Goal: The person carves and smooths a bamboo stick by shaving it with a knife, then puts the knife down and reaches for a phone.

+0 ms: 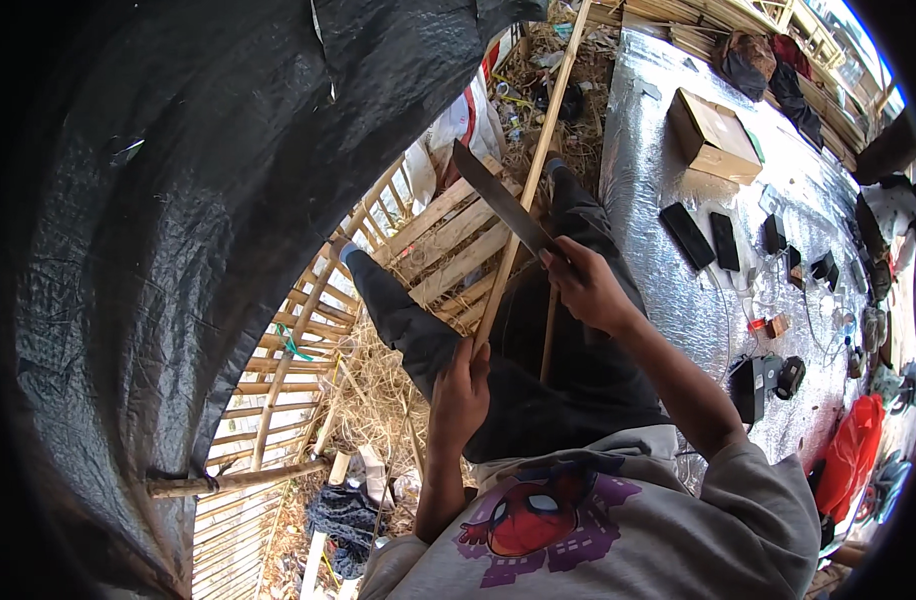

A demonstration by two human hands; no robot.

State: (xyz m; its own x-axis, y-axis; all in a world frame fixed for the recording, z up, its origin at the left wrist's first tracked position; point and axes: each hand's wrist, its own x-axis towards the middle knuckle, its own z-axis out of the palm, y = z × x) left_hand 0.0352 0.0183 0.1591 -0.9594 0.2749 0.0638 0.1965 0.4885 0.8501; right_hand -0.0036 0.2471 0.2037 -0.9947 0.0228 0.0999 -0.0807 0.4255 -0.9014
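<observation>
Head view: left hand grips bamboo strip low; right hand holds machete against it.

Knife left of bamboo strip, cardboard box farther right

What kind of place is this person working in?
Probably a rough outdoor bamboo workshop: the right hand holds a long dark metal blade against a thin pale bamboo strip gripped by the left hand, above a slatted bamboo platform, beside a black plastic tarp.
</observation>
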